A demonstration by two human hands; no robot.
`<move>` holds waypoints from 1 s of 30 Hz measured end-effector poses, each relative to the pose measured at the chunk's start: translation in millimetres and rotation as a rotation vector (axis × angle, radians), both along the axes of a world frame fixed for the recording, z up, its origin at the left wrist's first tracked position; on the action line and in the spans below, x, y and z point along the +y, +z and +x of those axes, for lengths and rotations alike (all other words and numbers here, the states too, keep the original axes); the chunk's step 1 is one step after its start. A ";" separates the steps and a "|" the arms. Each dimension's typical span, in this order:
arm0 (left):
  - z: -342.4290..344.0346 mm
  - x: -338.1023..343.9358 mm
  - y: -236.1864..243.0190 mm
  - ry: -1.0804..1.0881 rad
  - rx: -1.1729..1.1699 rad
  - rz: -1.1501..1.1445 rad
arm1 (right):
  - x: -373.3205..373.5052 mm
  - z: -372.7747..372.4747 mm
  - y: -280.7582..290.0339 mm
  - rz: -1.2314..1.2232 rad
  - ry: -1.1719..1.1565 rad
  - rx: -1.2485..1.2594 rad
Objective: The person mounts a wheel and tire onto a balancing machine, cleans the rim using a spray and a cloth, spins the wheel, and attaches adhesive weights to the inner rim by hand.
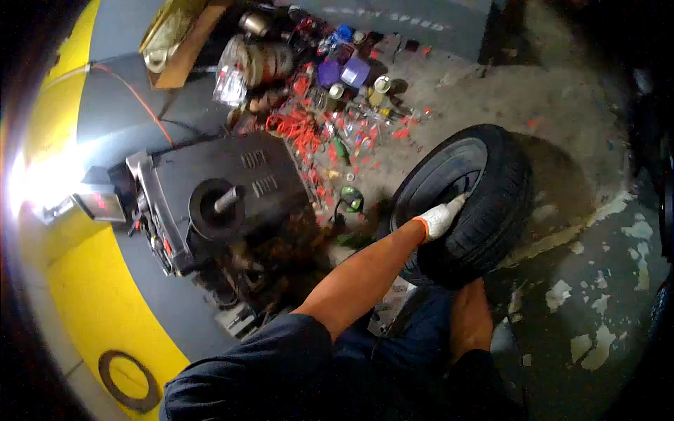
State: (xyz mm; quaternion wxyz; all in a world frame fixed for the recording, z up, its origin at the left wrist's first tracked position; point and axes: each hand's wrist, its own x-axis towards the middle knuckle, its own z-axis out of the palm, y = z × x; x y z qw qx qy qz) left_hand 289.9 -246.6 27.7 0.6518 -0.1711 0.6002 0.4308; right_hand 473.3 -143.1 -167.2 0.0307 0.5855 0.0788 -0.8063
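Probably, steadying the tire (502, 193), tilted near the legs (430, 319), is in hand; the gloved left grip (442, 220) is at its opening, closure unclear, right grip hidden. Moving it calls for two-handed support.

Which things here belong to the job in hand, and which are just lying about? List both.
Job in hand, most likely:
- tyre
- gloved left hand, at the tyre
- machine with the shaft

Lying about, it seems:
- red cord
- purple containers
- red scraps
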 end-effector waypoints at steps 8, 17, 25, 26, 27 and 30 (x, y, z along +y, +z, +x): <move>71.3 -115.1 22.9 0.087 0.375 -0.084 | -48.9 52.8 25.4 0.081 0.265 -0.129; 50.7 -153.4 310.7 0.265 0.640 -0.127 | -84.8 -36.0 260.1 0.301 0.901 0.044; 32.4 -265.3 384.1 0.079 1.396 -0.199 | -202.0 -180.1 423.2 0.816 1.389 0.446; 25.2 -285.7 375.0 0.228 1.412 -0.148 | -221.4 -194.9 433.5 0.894 1.418 0.459; 17.2 -309.3 366.6 0.309 1.383 -0.110 | -243.8 -209.5 440.0 0.950 1.448 0.469; 0.5 -361.7 354.3 0.610 1.265 0.061 | -301.0 -246.0 454.9 1.123 1.485 0.470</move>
